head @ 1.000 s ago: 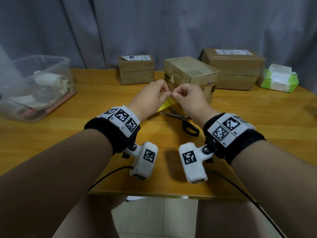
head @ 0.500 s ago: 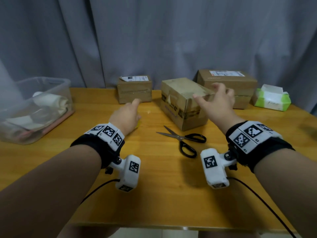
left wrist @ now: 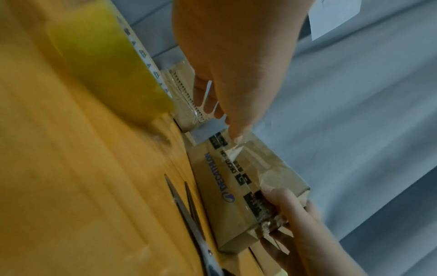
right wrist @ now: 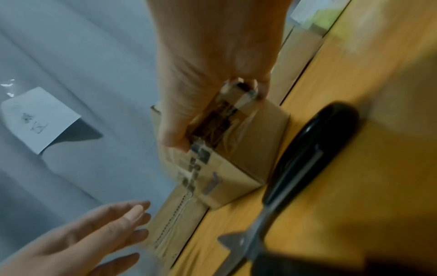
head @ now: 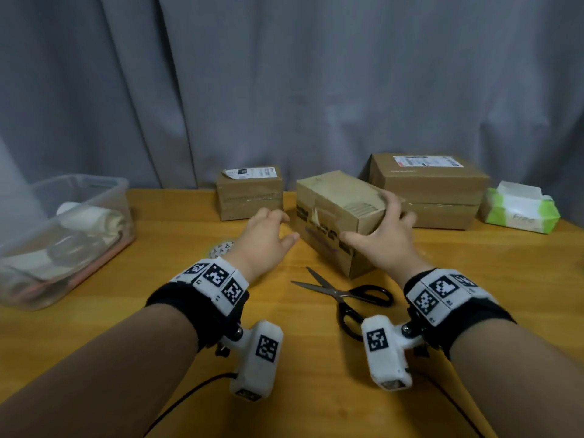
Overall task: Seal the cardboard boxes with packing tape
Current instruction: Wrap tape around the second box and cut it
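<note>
A brown cardboard box [head: 335,213] with a printed strip down its front stands at an angle mid-table. My right hand [head: 376,230] grips its near right corner, thumb on the front face and fingers over the top; the right wrist view shows the same hold on the box [right wrist: 231,168]. My left hand [head: 282,230] is open, with straight fingers close to the box's left end, and holds nothing. A yellow tape roll [left wrist: 106,65] lies on the table behind that hand, mostly hidden in the head view [head: 222,248]. Black-handled scissors [head: 347,295] lie in front of the box.
A small labelled box [head: 249,197] and a larger box [head: 429,188] stand at the back by a grey curtain. A green tissue pack [head: 518,213] sits far right. A clear plastic bin [head: 63,235] of supplies occupies the left of the wooden table [head: 316,358].
A second ago both hands pinched yellow tape together. They have parted: the roll lies on the table, the right hand has taken hold of the middle box, the left has moved toward it.
</note>
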A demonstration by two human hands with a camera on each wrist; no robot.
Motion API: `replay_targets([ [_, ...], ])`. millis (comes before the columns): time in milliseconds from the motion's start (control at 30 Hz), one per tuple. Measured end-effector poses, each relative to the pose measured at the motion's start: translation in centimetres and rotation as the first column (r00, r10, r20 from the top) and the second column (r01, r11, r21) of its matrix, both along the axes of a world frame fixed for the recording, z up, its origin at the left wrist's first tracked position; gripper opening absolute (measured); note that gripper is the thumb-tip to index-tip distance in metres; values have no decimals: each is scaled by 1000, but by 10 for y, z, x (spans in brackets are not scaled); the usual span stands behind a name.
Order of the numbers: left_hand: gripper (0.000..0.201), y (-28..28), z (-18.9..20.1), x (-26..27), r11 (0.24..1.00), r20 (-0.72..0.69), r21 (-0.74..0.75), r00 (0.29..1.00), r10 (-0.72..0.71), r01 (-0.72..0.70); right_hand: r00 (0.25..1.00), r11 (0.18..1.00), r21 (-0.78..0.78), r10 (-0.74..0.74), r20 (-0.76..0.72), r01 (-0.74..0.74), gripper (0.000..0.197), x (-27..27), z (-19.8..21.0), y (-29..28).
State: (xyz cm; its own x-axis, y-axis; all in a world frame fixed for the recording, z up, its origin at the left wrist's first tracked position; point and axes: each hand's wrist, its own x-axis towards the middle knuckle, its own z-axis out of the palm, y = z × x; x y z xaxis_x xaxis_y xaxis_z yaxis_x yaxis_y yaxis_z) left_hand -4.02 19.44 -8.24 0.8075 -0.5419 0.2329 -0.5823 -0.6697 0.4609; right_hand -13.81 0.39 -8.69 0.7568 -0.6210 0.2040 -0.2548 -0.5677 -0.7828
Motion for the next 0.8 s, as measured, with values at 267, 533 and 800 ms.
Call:
replay_targets([
  [267,45,-26,-5,7,897,-338,-441,929,-153,-12,988,926,345,155,19,-152,98,-26,23,-34],
  [533,32,-38,-3,10,866,-324,-479,946,-19,-146,959,857,449,284,-5,-252,114,-34,21,-34],
  [800,43,-36,0,6,936,-268,-343,963,-19,-77,983,972,151,179,28,-181,129,-24,34,-29],
])
